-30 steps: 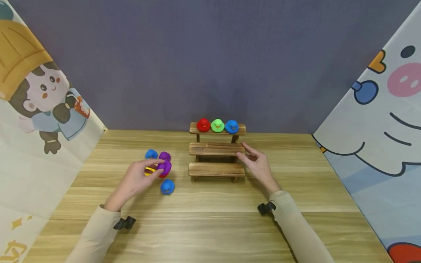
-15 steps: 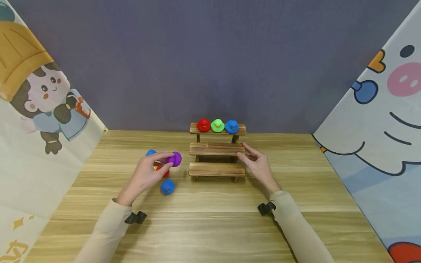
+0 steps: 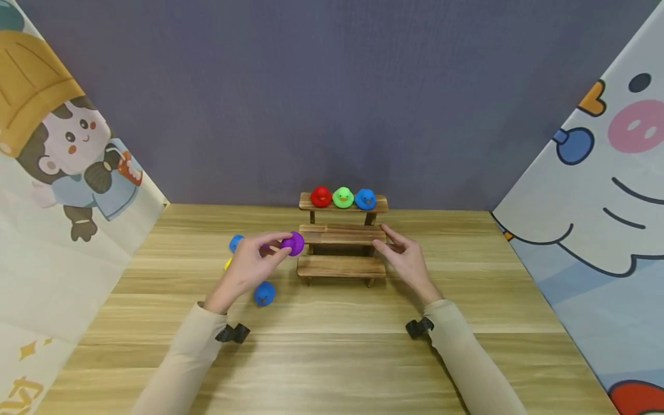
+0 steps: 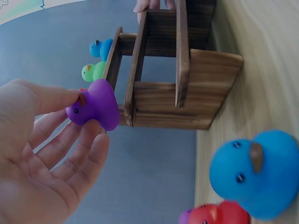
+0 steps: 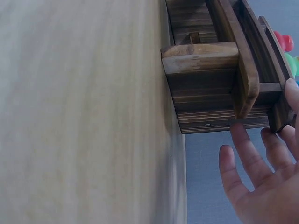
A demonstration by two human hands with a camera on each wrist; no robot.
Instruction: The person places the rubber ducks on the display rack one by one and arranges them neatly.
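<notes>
L hand (image 3: 252,266) pinches purple rubber duck (image 3: 294,243) just left of wooden step rack (image 3: 342,235), off the counter (image 3: 332,346). Looks light, soft, squashy; grip body sides. R hand (image 3: 406,260) relaxed, fingers touching rack's mid step.

The left hand (image 3: 252,266) is raised and reached forward, its thumb and fingertips (image 4: 91,140) closed in a pinching grip, the palm turned inward. The right hand (image 3: 407,260) is held forward with fingers extended and slightly spread, thumb apart. Both forearms are sleeved, with a dark clip seen at each wrist.
</notes>
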